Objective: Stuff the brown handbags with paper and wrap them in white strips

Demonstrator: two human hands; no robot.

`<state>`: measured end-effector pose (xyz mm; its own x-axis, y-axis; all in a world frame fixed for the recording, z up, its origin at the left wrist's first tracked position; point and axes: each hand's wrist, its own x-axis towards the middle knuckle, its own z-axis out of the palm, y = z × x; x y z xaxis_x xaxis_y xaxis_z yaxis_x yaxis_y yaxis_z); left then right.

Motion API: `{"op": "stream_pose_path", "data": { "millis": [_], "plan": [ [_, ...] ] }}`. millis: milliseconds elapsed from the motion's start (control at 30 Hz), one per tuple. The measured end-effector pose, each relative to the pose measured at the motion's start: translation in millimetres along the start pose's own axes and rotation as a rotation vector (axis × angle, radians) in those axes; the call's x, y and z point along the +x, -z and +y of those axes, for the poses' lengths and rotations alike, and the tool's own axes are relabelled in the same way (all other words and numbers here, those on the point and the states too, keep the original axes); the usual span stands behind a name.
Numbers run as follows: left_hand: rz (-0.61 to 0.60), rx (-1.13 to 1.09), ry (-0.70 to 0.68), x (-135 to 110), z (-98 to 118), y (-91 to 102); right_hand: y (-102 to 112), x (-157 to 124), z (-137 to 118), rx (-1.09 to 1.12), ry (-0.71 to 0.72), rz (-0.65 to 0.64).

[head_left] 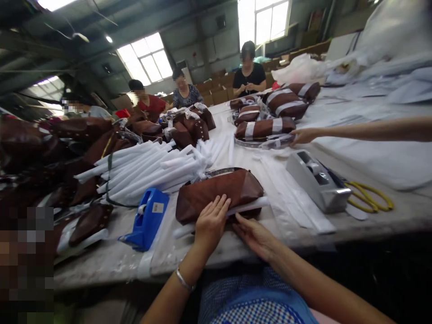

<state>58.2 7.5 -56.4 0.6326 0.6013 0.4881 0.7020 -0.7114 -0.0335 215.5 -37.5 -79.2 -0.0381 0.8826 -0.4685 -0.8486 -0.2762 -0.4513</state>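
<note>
A folded brown bag [219, 191] lies on the white table [111, 261] in front of me. A white rolled strip [246, 208] runs along its near edge. My left hand [211, 222] rests flat on the bag's near edge, fingers stretched out over the strip. My right hand [254, 234] lies beside it, fingers extended toward the strip's underside and touching it.
A blue tape dispenser [146, 218] stands left of the bag, a grey one [315, 180] to the right, yellow-handled scissors [367, 198] beyond. White rolled strips [148, 168] and brown bags [266, 128] are piled further back. A co-worker's arm [354, 132] reaches in from the right; several people sit opposite.
</note>
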Motion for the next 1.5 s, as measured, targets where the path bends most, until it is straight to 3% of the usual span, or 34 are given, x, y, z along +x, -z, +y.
{"op": "stream_pose_path", "data": {
  "millis": [100, 300, 433, 567, 667, 733, 800, 867, 900, 1033, 1100, 1200, 1333, 1400, 1500],
  "plan": [
    [-0.043, -0.009, -0.032, 6.3, -2.9, 6.9, -0.2, 2.3, 6.1, -0.030, -0.048, -0.002],
    [-0.199, 0.030, -0.084, 23.9, -16.5, 28.9, -4.7, 0.9, 11.5, -0.034, -0.008, 0.031],
    [-0.283, 0.037, -0.088, 20.6, -18.3, 31.2, -7.6, -1.9, 8.8, -0.034, 0.001, 0.057],
    [-0.237, 0.054, -0.104, 3.5, -11.2, 21.0, -8.7, -3.3, 7.0, -0.033, 0.014, 0.078],
    [-0.118, 0.102, -0.113, -9.9, -6.6, 6.4, -4.8, -10.1, 5.0, -0.060, -0.007, 0.067],
    [-0.004, 0.153, -0.111, -15.9, -4.8, -4.5, -1.1, -19.3, -2.3, -0.177, -0.090, -0.006],
    [0.091, 0.172, -0.106, -18.9, -4.0, -13.1, 0.5, -29.0, -19.2, -0.454, -0.183, -0.128],
    [0.157, 0.155, -0.110, -19.2, -4.1, -18.1, -2.9, -32.5, -47.2, -0.832, -0.098, -0.239],
    [0.180, 0.145, -0.111, -18.6, -4.3, -19.3, -6.8, -29.5, -64.6, -1.025, 0.041, -0.277],
    [0.217, 0.121, -0.098, -14.0, -4.7, -19.3, -32.7, 24.3, -136.5, -1.646, 0.811, -0.320],
    [0.241, 0.108, -0.098, -11.6, -4.6, -17.7, -48.2, 67.9, -162.5, -1.889, 0.998, -0.496],
    [0.285, 0.078, -0.130, -9.6, -5.2, -12.5, -71.1, 128.4, -181.3, -2.242, 1.079, -0.801],
    [0.332, 0.058, -0.193, -10.3, -5.8, -5.8, -91.5, 180.1, -177.2, -2.524, 1.047, -1.128],
    [0.330, 0.057, -0.181, -11.6, -3.9, -9.1, -92.7, 197.5, -170.0, -2.579, 1.021, -1.239],
    [0.432, 0.056, -0.114, -13.8, 2.1, -25.1, -87.6, 217.3, -161.6, -2.606, 1.020, -1.297]
  ]
}}
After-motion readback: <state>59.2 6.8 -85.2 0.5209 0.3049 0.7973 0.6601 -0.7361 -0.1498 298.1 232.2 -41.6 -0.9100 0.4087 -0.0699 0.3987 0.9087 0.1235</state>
